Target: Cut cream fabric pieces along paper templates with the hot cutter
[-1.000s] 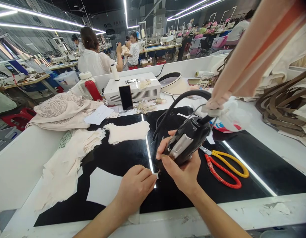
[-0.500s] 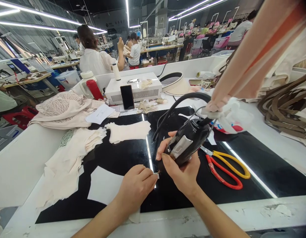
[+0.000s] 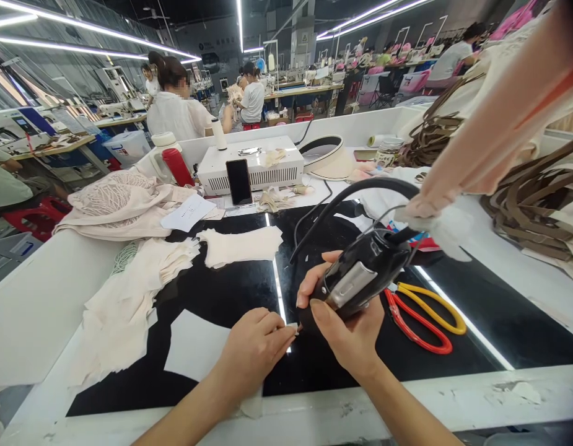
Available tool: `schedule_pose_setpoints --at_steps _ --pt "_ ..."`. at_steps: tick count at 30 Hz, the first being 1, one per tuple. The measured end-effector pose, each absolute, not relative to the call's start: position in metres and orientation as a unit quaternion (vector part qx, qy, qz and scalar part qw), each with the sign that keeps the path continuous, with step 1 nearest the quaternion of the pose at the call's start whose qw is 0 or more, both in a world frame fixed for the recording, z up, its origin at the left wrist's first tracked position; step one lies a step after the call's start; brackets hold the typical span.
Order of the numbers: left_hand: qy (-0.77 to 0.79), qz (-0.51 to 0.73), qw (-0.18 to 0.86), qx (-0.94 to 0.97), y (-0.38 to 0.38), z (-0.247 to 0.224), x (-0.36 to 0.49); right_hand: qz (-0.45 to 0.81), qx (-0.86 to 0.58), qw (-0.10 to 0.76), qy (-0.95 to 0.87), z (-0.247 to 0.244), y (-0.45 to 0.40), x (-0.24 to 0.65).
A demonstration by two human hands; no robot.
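My right hand (image 3: 349, 341) wraps round a black corded handheld tool (image 3: 360, 272) with a metal plate on its side. The tool is tilted, its lower end pointing toward my left hand. A thick black cable (image 3: 342, 192) arcs from its upper end, where pale pink cloth (image 3: 481, 124) is tied. My left hand (image 3: 253, 347) is closed, pinching a small white piece (image 3: 293, 326) just beside the tool's lower end. Whether the two touch I cannot tell. Under my left forearm lies a white sheet (image 3: 197, 347). Scissors (image 3: 432, 349) with red and yellow handles rest right of the tool.
A cream fabric stack (image 3: 242, 246) and a longer fabric pile (image 3: 121, 316) lie on the black board (image 3: 184, 297). Behind stand a phone (image 3: 239, 183), a white box (image 3: 253, 176) and a visor (image 3: 330, 161). Brown straps (image 3: 523, 204) are heaped at right. People sit farther off.
My right hand and the tool have shifted slightly right, and the hanging pink cloth has swung right with them. My left hand has barely moved. A co-worker ahead has lowered a raised hand.
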State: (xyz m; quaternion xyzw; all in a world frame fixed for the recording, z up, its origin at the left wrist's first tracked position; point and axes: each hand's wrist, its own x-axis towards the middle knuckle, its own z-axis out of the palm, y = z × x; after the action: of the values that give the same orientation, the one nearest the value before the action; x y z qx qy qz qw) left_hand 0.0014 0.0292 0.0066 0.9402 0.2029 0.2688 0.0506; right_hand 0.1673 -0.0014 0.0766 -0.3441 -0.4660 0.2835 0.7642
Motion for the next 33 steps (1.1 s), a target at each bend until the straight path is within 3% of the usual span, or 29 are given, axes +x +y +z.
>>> schedule_pose_setpoints --at_steps 10,27,33 --pt "0.217 0.241 0.063 0.944 0.031 0.009 -0.007 0.276 -0.368 0.758 -0.462 0.074 -0.003 0.166" --pt "0.224 0.216 -0.016 0.95 0.022 0.009 -0.029 0.274 -0.363 0.771 -0.447 0.07 -0.012 0.163" --pt "0.186 0.278 -0.036 0.942 0.022 -0.003 -0.018 0.293 -0.404 0.741 -0.449 0.058 -0.015 0.172"
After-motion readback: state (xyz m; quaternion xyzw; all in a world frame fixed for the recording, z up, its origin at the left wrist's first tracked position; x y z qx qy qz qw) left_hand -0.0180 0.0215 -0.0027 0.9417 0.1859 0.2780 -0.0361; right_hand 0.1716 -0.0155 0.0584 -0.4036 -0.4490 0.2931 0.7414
